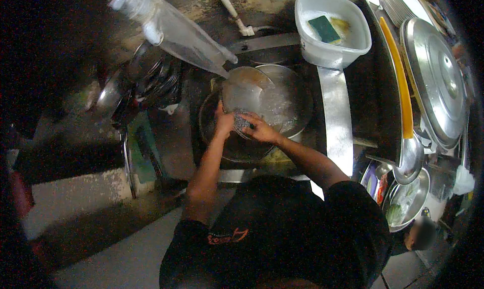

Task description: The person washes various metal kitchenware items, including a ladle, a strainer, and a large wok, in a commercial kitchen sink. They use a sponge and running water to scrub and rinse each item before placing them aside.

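Note:
In the sink, my left hand (225, 120) grips the near left rim of a tilted round metal pan or bowl (242, 90). My right hand (261, 129) lies on the pan's near side with fingers spread, against a grey mesh-like patch (241, 121), perhaps a metal scourer; whether the fingers hold it, I cannot tell. Beside and beneath the pan is a larger round metal vessel with water (283, 100) in it. A clear plastic sleeve (189, 35), tied to the tap, hangs down to the pan's far edge.
A white plastic tub (332, 58) with suds and a green scouring sponge (325, 30) stands at the sink's back right corner. Farther right are a yellow-edged board (401, 84), a large metal lid (436, 81) and a ladle (408, 164). Another person's head (421, 232) shows at lower right.

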{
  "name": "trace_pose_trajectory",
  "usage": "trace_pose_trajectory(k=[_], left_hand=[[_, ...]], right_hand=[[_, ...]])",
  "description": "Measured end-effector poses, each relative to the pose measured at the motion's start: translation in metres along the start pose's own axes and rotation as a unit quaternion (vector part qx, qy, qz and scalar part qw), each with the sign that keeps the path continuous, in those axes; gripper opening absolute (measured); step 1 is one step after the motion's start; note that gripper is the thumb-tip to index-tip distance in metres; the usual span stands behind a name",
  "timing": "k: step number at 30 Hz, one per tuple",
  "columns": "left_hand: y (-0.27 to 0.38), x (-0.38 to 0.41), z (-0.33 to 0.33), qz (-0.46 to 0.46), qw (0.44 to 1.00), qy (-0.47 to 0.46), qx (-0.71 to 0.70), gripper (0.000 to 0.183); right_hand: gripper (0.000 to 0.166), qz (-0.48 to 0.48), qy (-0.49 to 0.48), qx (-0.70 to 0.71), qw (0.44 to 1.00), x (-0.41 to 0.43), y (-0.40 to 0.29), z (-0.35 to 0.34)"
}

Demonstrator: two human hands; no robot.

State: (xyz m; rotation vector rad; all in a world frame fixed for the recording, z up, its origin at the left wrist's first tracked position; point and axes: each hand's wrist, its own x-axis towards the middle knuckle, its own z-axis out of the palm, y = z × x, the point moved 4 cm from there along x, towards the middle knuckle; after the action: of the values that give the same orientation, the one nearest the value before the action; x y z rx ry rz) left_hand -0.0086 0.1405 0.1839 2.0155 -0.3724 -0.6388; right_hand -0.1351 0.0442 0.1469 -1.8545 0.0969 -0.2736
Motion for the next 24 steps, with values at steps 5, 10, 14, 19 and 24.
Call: trace_pose_trajectory(k=[5, 10, 14, 19, 24], left_hand=[[0.053, -0.102, -0.022, -0.11, 0.983, 0.058, -0.132, 0.072], [0.035, -0.143, -0.046, -0.071, 0.971, 0.109, -0.2, 0.075], [0.019, -0.171, -0.065, -0.024, 0.988, 0.089, -0.121, 0.076], [-0.039, -0.187, -0.077, -0.061, 0.985, 0.145, -0.065, 0.074], [0.008, -0.209, -0.08, 0.048, 0.985, 0.126, -0.103, 0.071]], right_hand=[[0.054, -0.014, 0.195, -0.182, 0.964, 0.053, 0.007, -0.018], [0.055, -0.111, 0.017, -0.013, 0.994, 0.032, -0.114, 0.023], [0.049, -0.09, 0.091, -0.072, 0.989, 0.053, -0.074, 0.017], [0.046, -0.179, -0.109, -0.056, 0.976, -0.049, -0.089, 0.093], [0.052, 0.094, -0.211, -0.13, 0.964, -0.058, -0.038, 0.028]])
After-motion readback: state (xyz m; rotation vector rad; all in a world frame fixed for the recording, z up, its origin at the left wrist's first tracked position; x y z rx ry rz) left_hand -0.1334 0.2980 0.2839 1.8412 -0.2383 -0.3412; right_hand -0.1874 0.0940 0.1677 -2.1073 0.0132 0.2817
